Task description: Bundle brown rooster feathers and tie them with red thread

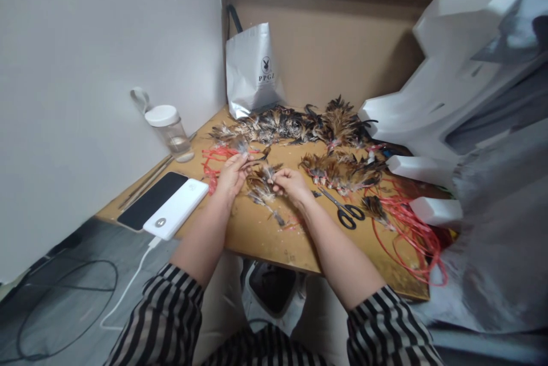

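My left hand [233, 175] is closed in a pinch on feathers; a dark curved feather [262, 157] sticks out to the right of its fingertips. To its right, my right hand [293, 186] has its thumb and finger pressed together at the pale base of a brown feather, at the edge of a small loose feather pile [258, 188]. Red plastic string [213, 161] lies just left of my left hand. Black-handled scissors [342, 207] rest on the wooden table [265, 234], right of my right wrist.
Feather bundles [282, 125] line the back, with another row [342, 172] at right. More red string [411, 223] tangles near white foam [434, 210]. At left are a phone [149, 200], white power bank [177, 209] and cup [171, 132]. A silver bag [250, 72] stands behind.
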The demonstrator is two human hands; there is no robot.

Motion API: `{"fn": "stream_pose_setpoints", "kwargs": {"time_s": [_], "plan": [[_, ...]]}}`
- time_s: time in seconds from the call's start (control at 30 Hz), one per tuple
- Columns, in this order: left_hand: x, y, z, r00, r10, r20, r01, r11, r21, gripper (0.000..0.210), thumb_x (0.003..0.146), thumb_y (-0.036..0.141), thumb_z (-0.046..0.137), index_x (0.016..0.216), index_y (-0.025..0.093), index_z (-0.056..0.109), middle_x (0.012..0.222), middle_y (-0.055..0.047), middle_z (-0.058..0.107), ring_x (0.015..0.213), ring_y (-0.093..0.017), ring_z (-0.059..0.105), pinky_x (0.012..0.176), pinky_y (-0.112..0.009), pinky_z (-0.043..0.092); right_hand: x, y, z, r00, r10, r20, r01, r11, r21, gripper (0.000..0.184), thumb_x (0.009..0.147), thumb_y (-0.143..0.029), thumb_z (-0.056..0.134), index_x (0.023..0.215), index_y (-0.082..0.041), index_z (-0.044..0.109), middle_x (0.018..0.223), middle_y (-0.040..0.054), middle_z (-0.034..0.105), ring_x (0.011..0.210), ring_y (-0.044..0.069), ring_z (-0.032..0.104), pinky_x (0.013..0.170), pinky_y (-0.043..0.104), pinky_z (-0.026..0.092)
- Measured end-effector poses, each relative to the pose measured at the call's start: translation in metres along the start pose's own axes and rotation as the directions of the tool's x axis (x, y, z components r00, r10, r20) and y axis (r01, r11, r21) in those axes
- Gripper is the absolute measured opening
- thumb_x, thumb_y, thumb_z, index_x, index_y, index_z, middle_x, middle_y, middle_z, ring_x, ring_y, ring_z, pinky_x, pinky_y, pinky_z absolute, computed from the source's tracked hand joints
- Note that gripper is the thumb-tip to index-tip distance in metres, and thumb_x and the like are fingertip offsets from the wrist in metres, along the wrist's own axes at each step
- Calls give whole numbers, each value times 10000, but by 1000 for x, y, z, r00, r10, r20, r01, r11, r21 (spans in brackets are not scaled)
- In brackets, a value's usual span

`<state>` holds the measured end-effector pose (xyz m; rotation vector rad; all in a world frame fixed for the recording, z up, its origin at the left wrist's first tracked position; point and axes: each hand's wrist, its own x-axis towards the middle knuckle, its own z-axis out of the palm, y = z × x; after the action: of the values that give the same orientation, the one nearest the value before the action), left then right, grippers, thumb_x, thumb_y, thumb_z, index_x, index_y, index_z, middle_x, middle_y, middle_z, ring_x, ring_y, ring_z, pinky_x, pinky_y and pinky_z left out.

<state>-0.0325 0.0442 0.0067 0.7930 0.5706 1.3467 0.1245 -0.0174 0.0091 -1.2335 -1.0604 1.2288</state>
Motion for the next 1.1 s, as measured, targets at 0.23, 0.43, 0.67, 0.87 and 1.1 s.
{"fn": "stream_pose_setpoints", "kwargs": {"time_s": [0.23,0.43,0.67,0.87,1.1], "plan": [[-5,-4,6,995,-67,73,62,995,74,178,630,220,702,746,112,621,718,-39,651,580,-70,581,520,-157,441,2,-4,-6,995,102,9,-97,906,413,219,524,-159,693,701,-172,565,567,-34,605,509,71,570,444,142,428],[-10,-7,9,973,-167,162,133,971,200,189,630,236,700,762,111,649,799,-80,672,629,-95,608,534,-167,462,1,-6,-6,994,106,-27,-86,911,404,198,514,-199,720,653,-159,584,564,-23,601,521,77,558,440,153,411],[-13,-11,8,919,-292,265,221,938,265,149,654,217,683,756,111,661,703,-78,661,617,-108,614,529,-159,464,1,-3,0,999,-39,-10,41,956,292,240,505,-298,727,571,-153,548,567,-24,584,496,75,495,456,187,345],[-14,-13,8,905,-321,279,235,924,301,157,662,219,682,771,109,662,675,-72,650,590,-92,599,534,-153,461,3,2,2,991,-104,-90,118,979,165,253,542,-324,696,526,-164,501,465,-56,506,404,59,384,424,200,270],[-16,-16,12,900,-323,293,231,923,307,161,655,220,687,758,99,665,698,-70,647,568,-71,573,522,-143,451,0,0,4,989,-29,-146,62,972,228,261,501,-312,718,552,-162,511,445,-59,509,388,57,381,414,196,263]]}}
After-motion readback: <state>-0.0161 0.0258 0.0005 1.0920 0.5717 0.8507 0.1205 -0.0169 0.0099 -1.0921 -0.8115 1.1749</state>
